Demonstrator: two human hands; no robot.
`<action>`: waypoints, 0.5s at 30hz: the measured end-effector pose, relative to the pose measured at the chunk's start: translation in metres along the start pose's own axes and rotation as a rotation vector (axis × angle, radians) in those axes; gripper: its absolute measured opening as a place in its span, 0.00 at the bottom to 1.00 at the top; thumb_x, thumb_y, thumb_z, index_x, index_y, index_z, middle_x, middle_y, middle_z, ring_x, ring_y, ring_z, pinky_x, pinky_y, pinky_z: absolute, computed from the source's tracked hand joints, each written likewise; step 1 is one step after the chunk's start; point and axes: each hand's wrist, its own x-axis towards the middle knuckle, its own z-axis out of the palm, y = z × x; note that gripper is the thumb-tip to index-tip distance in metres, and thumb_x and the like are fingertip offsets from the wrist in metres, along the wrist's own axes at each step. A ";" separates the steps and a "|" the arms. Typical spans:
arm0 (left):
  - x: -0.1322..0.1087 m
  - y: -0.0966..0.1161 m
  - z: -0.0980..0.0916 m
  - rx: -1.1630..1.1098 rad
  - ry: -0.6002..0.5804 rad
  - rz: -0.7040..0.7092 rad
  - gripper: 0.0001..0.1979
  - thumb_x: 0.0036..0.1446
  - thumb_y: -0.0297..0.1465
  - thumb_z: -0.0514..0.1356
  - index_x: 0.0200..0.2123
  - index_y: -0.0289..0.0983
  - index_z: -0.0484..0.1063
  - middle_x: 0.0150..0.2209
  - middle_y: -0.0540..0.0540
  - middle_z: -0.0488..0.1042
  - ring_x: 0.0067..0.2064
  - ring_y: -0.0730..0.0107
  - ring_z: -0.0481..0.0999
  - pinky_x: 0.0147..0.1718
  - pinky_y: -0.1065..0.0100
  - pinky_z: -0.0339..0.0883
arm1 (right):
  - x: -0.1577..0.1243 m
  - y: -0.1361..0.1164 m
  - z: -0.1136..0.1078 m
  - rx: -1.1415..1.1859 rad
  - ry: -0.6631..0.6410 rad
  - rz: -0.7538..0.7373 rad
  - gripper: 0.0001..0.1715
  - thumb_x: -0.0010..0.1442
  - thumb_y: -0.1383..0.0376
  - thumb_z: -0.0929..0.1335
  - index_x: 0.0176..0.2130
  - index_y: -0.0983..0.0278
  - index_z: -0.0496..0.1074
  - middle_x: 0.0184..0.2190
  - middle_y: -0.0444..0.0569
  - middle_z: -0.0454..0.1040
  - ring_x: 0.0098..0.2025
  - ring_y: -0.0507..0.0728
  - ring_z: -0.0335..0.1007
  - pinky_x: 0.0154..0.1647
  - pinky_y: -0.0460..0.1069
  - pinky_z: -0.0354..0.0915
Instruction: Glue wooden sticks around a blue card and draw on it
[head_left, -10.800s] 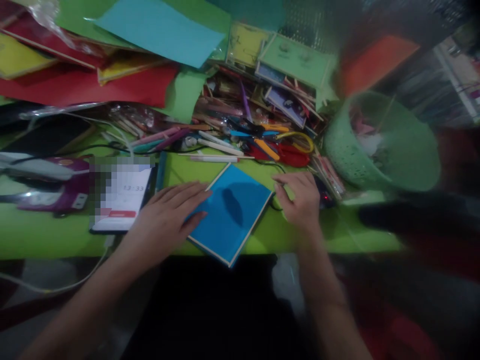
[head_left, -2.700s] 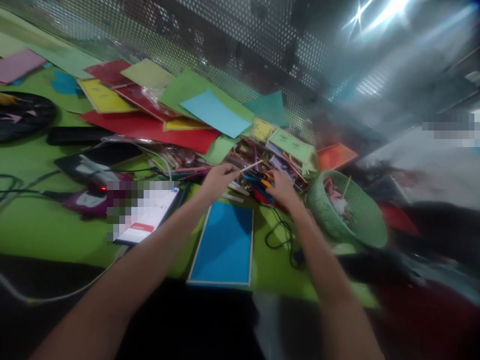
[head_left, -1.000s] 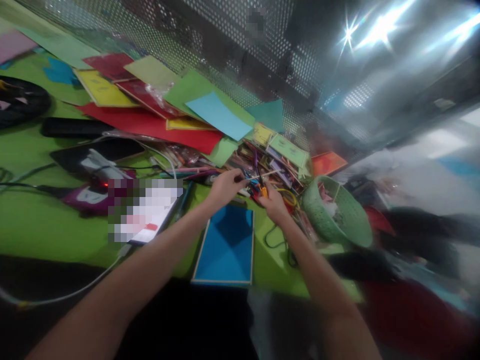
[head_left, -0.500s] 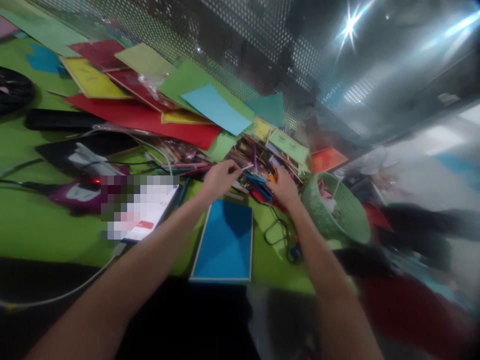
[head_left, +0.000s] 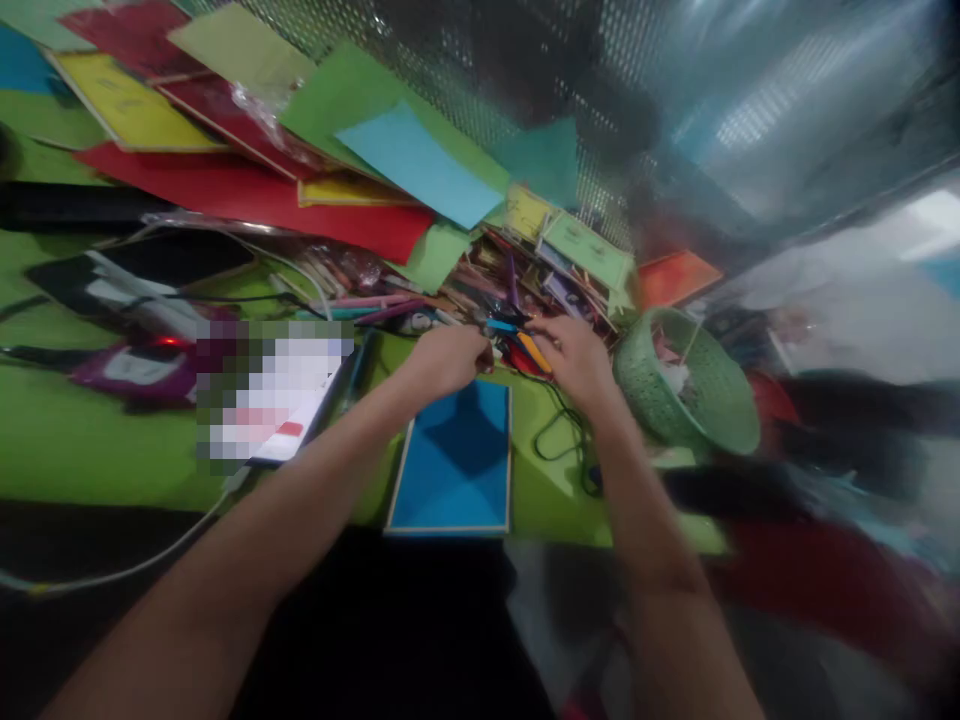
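My right hand (head_left: 574,360) is closed around pliers (head_left: 534,352) with an orange-yellow and blue handle. Their dark jaws point toward a heap of thin sticks and craft bits (head_left: 487,265). Close by on the left, my left hand (head_left: 450,360) is curled with its fingertips pressed together, and whatever is pinched in them is hidden. Below both hands lies a blue rectangular board (head_left: 454,460) with a pale edge, shaded by my hands.
A green basket (head_left: 686,400) with scraps inside stands at right, near a dark cord (head_left: 559,440). A lit phone (head_left: 281,400), a purple power strip (head_left: 142,365) and cables lie at left. Coloured paper sheets (head_left: 255,205) pile up behind, before a perforated metal panel (head_left: 480,80).
My left hand has drawn nearer the blue board, and the thin stick seen between its fingers is now out of sight. The pliers in my right hand show more clearly. The view has shifted.
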 end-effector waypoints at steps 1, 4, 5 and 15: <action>-0.001 0.002 -0.001 0.022 -0.028 0.013 0.11 0.57 0.28 0.61 0.38 0.41 0.84 0.41 0.42 0.84 0.45 0.53 0.82 0.44 0.64 0.69 | -0.010 -0.009 0.000 0.008 -0.039 -0.022 0.15 0.70 0.65 0.66 0.49 0.59 0.81 0.48 0.51 0.82 0.52 0.64 0.74 0.57 0.57 0.66; -0.003 0.004 -0.002 0.077 -0.089 0.046 0.12 0.57 0.30 0.60 0.40 0.41 0.84 0.42 0.43 0.84 0.47 0.54 0.82 0.45 0.65 0.69 | -0.031 -0.031 0.009 -0.042 -0.119 -0.010 0.13 0.68 0.67 0.68 0.48 0.62 0.82 0.46 0.53 0.82 0.50 0.64 0.74 0.52 0.55 0.66; -0.003 0.004 -0.002 0.092 -0.102 0.051 0.12 0.57 0.30 0.60 0.40 0.41 0.84 0.42 0.43 0.84 0.47 0.54 0.82 0.44 0.65 0.69 | -0.035 -0.036 0.015 -0.064 -0.124 0.008 0.12 0.68 0.68 0.69 0.48 0.63 0.82 0.46 0.53 0.82 0.49 0.64 0.74 0.51 0.55 0.66; -0.002 -0.004 -0.005 0.116 -0.140 0.064 0.12 0.55 0.28 0.60 0.36 0.40 0.85 0.37 0.44 0.85 0.42 0.58 0.82 0.40 0.67 0.69 | -0.035 -0.033 0.054 -0.196 -0.127 -0.058 0.11 0.64 0.72 0.67 0.40 0.64 0.80 0.38 0.54 0.78 0.43 0.62 0.70 0.42 0.53 0.61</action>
